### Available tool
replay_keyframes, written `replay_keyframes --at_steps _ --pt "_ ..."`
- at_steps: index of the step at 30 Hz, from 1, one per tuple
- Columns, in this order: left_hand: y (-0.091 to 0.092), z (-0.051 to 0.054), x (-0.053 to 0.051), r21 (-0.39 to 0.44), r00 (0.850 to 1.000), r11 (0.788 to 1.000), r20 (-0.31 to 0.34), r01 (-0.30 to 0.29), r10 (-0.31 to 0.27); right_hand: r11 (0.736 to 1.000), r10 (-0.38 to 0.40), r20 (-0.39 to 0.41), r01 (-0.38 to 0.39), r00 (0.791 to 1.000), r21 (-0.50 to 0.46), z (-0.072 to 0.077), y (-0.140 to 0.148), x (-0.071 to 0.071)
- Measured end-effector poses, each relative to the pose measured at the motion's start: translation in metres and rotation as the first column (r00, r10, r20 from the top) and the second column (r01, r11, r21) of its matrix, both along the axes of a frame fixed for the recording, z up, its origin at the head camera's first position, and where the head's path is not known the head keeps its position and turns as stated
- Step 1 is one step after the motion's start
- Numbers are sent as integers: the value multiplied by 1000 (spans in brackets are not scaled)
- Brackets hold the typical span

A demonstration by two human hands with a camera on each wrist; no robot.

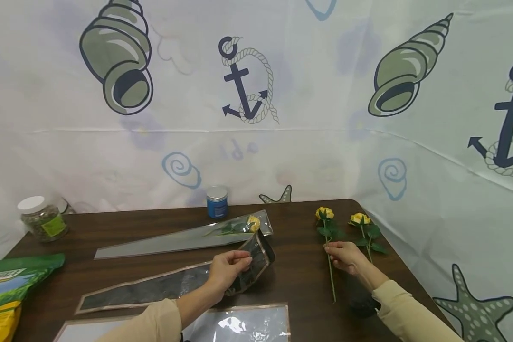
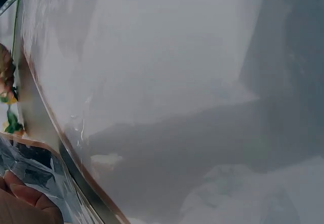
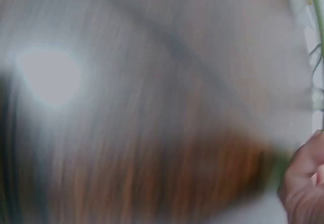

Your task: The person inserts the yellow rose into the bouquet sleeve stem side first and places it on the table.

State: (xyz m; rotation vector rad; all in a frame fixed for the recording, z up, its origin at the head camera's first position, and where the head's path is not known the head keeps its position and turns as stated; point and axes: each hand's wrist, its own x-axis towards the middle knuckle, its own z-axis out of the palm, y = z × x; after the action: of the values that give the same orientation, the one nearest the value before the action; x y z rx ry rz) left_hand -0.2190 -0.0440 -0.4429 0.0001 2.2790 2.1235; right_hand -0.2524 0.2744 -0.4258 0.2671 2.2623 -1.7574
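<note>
My left hand (image 1: pixel 228 273) pinches the wide end of a clear flower sleeve with a dark lining and pinkish border (image 1: pixel 149 288). That end is lifted and bulges off the table, while the narrow end lies flat to the left. In my right hand (image 1: pixel 347 257) is a yellow rose (image 1: pixel 324 213), pinched by its green stem, bloom upward. A second yellow rose (image 1: pixel 360 219) lies just right of it. Behind the dark sleeve, another flower sleeve (image 1: pixel 154 244) has a yellow rose (image 1: pixel 253 223) inside its wide end. The right wrist view is blurred, with the right hand (image 3: pixel 304 186) at its edge.
A pale sleeve with a pinkish border (image 1: pixel 250 325) lies at the table's front. A blue tin (image 1: pixel 217 204) stands at the back edge. Left are a white-lidded jar (image 1: pixel 44 221) and a green and yellow bag (image 1: pixel 13 289). A patterned cloth (image 1: pixel 316 156) hangs behind the brown table (image 1: pixel 299 266).
</note>
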Motion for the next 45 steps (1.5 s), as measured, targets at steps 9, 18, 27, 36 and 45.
replay_keyframes --at_steps 9,18,27,36,45 --pt "3 1 -2 -6 999 1000 -20 27 -27 921 -157 -135 95 978 -378 37 -41 -6" --pt "7 4 -2 -31 999 999 -26 27 -28 884 -283 -346 103 894 -457 68 -58 -12" --pt "9 7 -3 -38 998 999 -51 23 -25 922 -300 -434 141 850 -360 53 -77 -7" --pt "10 8 -6 -30 998 999 -57 11 -13 966 -248 -383 198 890 -165 33 -100 0" --pt "14 12 -6 -9 998 1000 -64 4 -5 980 -186 -395 141 900 -139 20 -125 7"
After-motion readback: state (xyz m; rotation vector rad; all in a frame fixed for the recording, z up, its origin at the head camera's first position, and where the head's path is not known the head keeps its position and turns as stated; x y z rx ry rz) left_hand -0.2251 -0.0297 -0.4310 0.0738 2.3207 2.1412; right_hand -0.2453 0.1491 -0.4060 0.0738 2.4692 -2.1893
